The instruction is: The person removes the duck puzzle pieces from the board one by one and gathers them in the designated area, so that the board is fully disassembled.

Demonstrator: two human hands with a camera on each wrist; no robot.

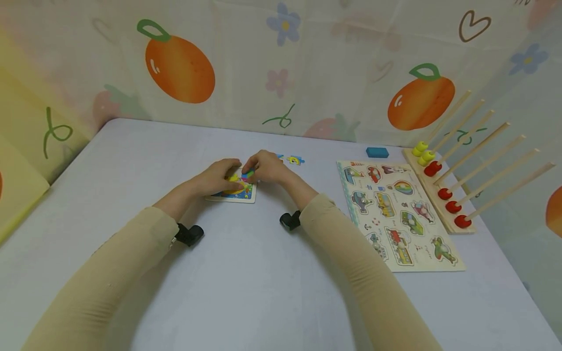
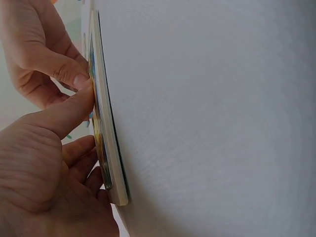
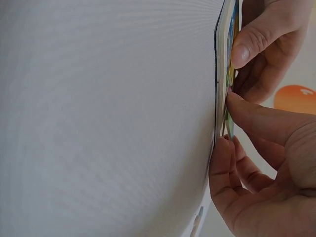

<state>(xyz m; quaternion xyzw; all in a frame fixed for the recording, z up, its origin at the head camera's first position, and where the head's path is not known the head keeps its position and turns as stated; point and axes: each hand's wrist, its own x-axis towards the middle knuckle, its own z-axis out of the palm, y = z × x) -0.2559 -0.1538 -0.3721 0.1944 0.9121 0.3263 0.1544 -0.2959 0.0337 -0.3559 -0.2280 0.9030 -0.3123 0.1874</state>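
Note:
A small colourful jigsaw puzzle [image 1: 242, 196] in a pale-edged tray lies flat on the table between both hands. My left hand [image 1: 212, 178] rests over its left part; in the left wrist view the left thumb [image 2: 74, 109] lies nearly straight against the picture, with the other fingers by the edge. At the tray's right side, my right hand [image 1: 269, 167] pinches a puzzle piece [image 3: 229, 123] between thumb and fingers, tilted against the tray. How far the piece sits in its place is hidden by the fingers.
Loose puzzle pieces [image 1: 295, 160] lie beyond my right hand. To the right are a vehicle picture board [image 1: 382, 222], a blue block [image 1: 377, 152] and a wooden peg rack [image 1: 454, 222] with upright rods and red and yellow beads. A patterned cloth hangs behind the table.

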